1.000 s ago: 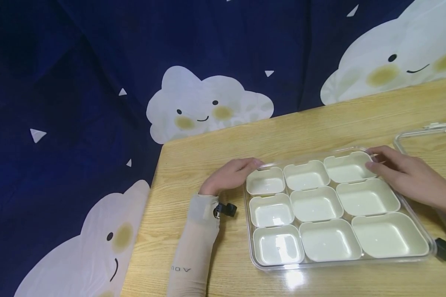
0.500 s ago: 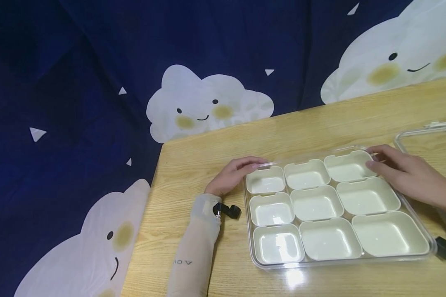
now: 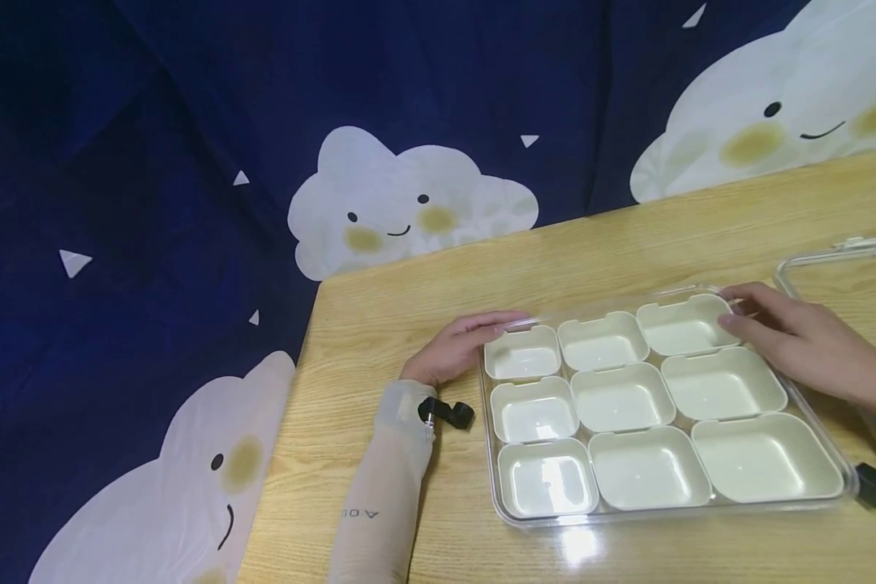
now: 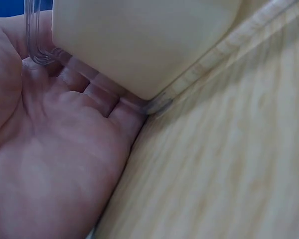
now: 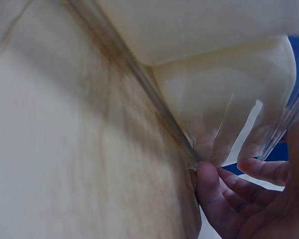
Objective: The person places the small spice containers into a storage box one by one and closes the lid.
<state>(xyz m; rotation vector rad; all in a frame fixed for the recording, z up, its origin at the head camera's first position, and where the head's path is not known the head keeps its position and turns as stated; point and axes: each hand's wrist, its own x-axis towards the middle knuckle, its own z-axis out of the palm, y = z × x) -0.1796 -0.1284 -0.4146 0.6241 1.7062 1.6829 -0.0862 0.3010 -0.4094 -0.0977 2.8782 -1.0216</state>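
A clear plastic organizer box sits on the wooden table, filled with rows of cream inner bins. My left hand grips its back left corner, thumb by the rim and fingers running behind the back wall. In the left wrist view the palm of that left hand faces the box side, the fingers partly seen through clear plastic. At the back right corner my right hand holds the box, thumb over the rim. The right wrist view shows fingertips of this right hand against the clear wall.
A clear lid or frame with hinge-like fittings lies at the right, partly outside the head view. Behind the table hangs a dark blue curtain with cloud prints. The table's left edge is near my left arm.
My left hand has slid slightly right and further along the back edge of the box. The right hand and the box stay where they were.
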